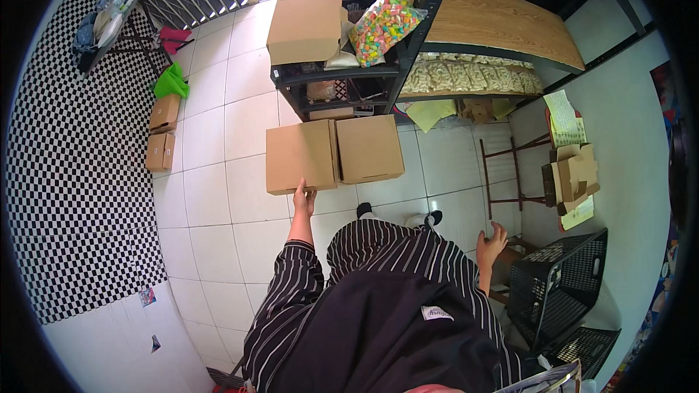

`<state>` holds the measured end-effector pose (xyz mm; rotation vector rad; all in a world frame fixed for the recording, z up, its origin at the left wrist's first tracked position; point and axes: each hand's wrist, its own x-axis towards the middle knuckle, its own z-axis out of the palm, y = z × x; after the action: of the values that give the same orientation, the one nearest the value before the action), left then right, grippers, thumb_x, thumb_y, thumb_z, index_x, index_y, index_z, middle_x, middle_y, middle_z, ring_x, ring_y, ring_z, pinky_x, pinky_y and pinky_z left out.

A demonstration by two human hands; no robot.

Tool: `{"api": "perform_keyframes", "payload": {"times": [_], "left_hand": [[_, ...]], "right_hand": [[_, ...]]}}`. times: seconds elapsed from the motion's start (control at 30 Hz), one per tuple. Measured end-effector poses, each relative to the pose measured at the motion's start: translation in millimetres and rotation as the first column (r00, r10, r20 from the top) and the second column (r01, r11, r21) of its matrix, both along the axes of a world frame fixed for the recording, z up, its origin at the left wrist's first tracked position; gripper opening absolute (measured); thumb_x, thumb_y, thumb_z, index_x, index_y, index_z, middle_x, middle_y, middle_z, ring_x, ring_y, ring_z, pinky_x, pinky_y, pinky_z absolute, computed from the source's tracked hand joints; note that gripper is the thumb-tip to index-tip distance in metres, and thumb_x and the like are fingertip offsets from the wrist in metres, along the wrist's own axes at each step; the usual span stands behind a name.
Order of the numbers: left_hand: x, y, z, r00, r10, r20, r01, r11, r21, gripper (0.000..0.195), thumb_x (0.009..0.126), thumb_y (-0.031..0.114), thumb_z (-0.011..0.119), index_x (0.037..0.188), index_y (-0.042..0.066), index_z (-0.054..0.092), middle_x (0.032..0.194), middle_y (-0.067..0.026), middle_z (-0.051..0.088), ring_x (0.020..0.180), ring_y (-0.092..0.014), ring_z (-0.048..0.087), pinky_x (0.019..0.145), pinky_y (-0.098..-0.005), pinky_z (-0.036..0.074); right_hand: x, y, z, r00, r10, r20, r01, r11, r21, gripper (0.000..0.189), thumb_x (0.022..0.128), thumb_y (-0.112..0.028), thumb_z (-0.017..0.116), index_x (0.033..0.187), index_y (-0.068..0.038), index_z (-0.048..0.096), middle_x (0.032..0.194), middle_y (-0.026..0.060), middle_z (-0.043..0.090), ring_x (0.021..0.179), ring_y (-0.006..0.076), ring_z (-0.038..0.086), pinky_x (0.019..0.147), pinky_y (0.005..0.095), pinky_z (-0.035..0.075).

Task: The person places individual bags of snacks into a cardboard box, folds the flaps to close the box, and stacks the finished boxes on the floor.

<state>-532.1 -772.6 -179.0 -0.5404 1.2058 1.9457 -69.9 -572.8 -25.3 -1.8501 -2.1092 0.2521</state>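
Note:
Two closed cardboard boxes lie side by side before me, a left box [300,154] and a right box [370,148], with a narrow gap between them. My left hand [304,200] grips the near edge of the left box, thumb against its top face and fingers curled below the edge. What supports the boxes is hidden under them. Off to the right, my right hand [492,245] is empty, its fingers apart and bent. It is nearest to a black plastic crate [557,284] and touches nothing that I can see.
Beyond the boxes stands a black shelf rack [349,73] with an open carton [304,24] and a bag of colourful sweets [385,27]. Packed bags [469,77] fill a lower shelf. A red-framed stool [516,174] bears flattened cardboard [573,177]. Small boxes [164,114] line the left wall.

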Motion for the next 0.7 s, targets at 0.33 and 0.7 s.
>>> {"api": "perform_keyframes", "payload": {"times": [0.33,0.7], "left_hand": [[-9,15,-18,1.000,0.012,0.002,-0.012,1.000,-0.020,0.037,0.079,0.022,0.062,0.111,0.009,0.047,0.109,-0.0040,0.048,0.093,-0.019,0.049,0.077,-0.0319,0.047],[-18,26,-26,0.997,0.033,0.077,-0.037,0.998,0.049,0.033,0.081,0.023,0.057,0.108,0.008,0.047,0.104,-0.0055,0.047,0.091,-0.020,0.046,0.082,-0.0349,0.041]], "right_hand": [[-4,-12,6,1.000,0.003,0.021,-0.003,1.000,0.002,0.038,0.068,-0.010,0.061,0.105,-0.012,0.052,0.110,0.0079,0.047,0.109,0.0295,0.043,0.097,0.0563,0.019],[2,-24,3,0.999,-0.025,0.022,0.025,1.000,0.005,0.038,0.068,-0.011,0.062,0.104,-0.012,0.052,0.110,0.0083,0.047,0.109,0.0295,0.043,0.096,0.0554,0.022]]}}
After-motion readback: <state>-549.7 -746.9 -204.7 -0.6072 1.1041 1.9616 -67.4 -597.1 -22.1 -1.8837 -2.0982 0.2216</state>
